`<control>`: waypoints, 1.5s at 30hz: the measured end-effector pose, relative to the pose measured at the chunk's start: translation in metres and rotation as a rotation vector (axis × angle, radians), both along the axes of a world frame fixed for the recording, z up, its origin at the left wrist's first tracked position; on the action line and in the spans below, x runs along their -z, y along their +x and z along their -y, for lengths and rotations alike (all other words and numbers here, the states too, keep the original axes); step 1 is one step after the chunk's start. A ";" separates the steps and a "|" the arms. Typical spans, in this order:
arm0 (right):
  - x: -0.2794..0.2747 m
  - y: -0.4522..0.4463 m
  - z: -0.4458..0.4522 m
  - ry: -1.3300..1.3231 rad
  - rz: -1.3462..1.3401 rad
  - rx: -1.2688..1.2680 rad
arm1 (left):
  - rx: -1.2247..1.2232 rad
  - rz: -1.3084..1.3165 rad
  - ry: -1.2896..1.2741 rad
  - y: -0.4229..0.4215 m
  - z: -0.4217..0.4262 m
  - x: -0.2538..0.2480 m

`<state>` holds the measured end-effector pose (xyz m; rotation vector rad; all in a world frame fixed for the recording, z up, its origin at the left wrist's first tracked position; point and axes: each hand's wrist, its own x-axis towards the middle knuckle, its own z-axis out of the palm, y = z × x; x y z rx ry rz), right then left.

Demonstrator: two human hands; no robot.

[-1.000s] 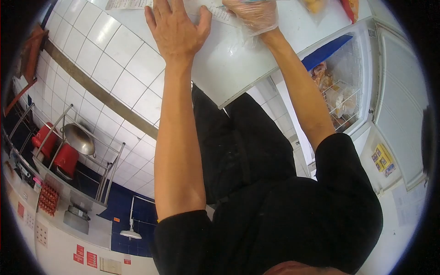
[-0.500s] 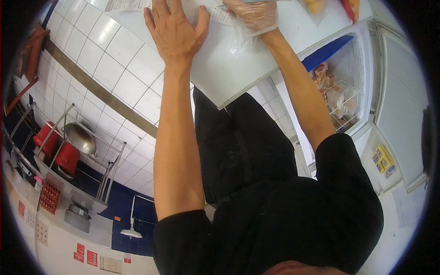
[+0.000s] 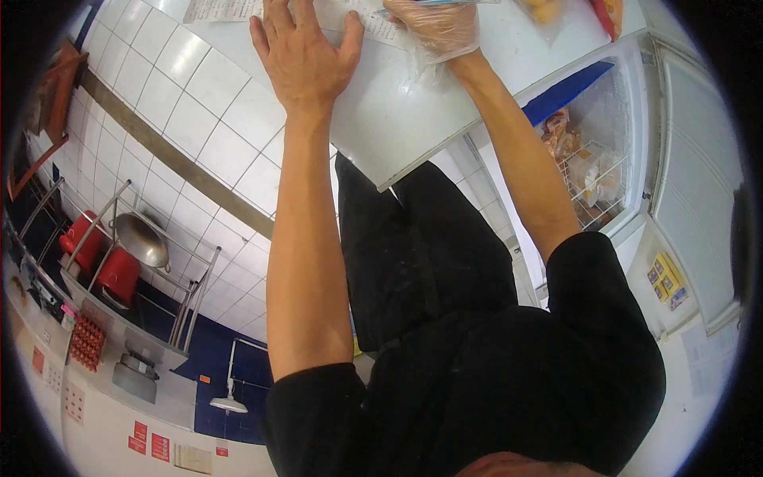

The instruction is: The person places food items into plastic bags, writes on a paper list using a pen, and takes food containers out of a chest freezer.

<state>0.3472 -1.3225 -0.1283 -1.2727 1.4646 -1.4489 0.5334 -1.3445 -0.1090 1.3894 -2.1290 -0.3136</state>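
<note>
My left hand (image 3: 306,60) is bare and lies palm down with its fingers spread, resting on a printed sheet of paper (image 3: 222,9) on the white worktop (image 3: 389,119). My right hand (image 3: 441,28) wears a clear plastic glove, loose at the wrist. Its fingers are closed around a slim blue pen (image 3: 437,3), partly cut off by the top edge of the view. Between my hands, lines of writing show on the paper. The pen's tip and the fingertips of both hands are hard to see.
A clear bag of yellow food (image 3: 543,11) and a red-and-yellow packet (image 3: 610,16) lie at the right. Below stands an open chest freezer (image 3: 636,159) with bagged food in a wire basket (image 3: 596,175). A metal rack (image 3: 195,298) with red containers and a wok (image 3: 141,240) is at left.
My right hand has shifted very slightly to the left with the pen. My left hand stays in place.
</note>
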 end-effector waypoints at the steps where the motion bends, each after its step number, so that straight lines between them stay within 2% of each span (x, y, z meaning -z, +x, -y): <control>1: 0.000 0.001 0.000 0.014 0.035 -0.004 | 0.002 -0.003 -0.003 0.000 0.000 0.000; 9: -0.003 -0.001 0.000 0.038 0.051 -0.015 | -0.006 -0.007 0.015 -0.002 0.001 -0.002; 12: 0.002 -0.003 0.001 -0.004 -0.098 0.035 | -0.006 0.040 -0.038 -0.001 0.001 -0.001; 13: 0.001 -0.004 0.001 0.033 -0.023 0.034 | -0.006 0.099 -0.105 0.000 0.001 0.001; 15: -0.005 -0.008 -0.001 0.064 0.052 0.051 | 0.023 0.044 -0.055 0.003 0.003 0.015; 17: -0.025 -0.015 0.002 0.379 0.337 0.222 | 0.063 -0.021 -0.018 0.005 0.005 0.019; 18: -0.020 -0.025 -0.002 0.362 0.330 0.239 | 0.047 0.016 -0.022 0.005 0.004 0.017; 20: -0.008 -0.044 -0.013 0.200 -0.060 0.211 | 0.048 0.040 -0.039 0.002 0.005 0.014; 21: -0.012 -0.051 -0.022 0.192 -0.067 0.234 | 0.045 0.046 -0.003 0.002 0.004 0.012; 23: -0.045 -0.049 -0.039 0.593 -0.228 0.172 | 0.051 0.050 0.028 0.002 0.003 0.010; 36: -0.035 -0.032 -0.062 0.479 -0.359 0.334 | 0.060 0.147 -0.056 0.004 0.000 0.009; 38: -0.044 -0.030 -0.068 0.501 -0.332 0.394 | 0.046 0.051 -0.014 0.004 -0.002 0.009; 40: -0.051 -0.033 -0.072 0.556 -0.357 0.311 | 0.062 0.072 -0.064 0.010 0.005 0.017; 41: -0.046 -0.019 -0.085 0.404 -0.349 0.424 | 0.099 0.051 -0.094 0.013 0.009 0.025; 42: -0.043 -0.013 -0.101 0.263 -0.517 0.507 | 0.092 0.027 -0.143 0.013 0.009 0.031; 44: -0.078 -0.001 -0.156 0.228 -0.368 0.421 | 0.131 0.030 -0.105 0.008 0.004 0.012; 45: -0.092 0.006 -0.189 0.238 -0.253 0.355 | 0.167 -0.052 -0.134 0.007 0.000 0.011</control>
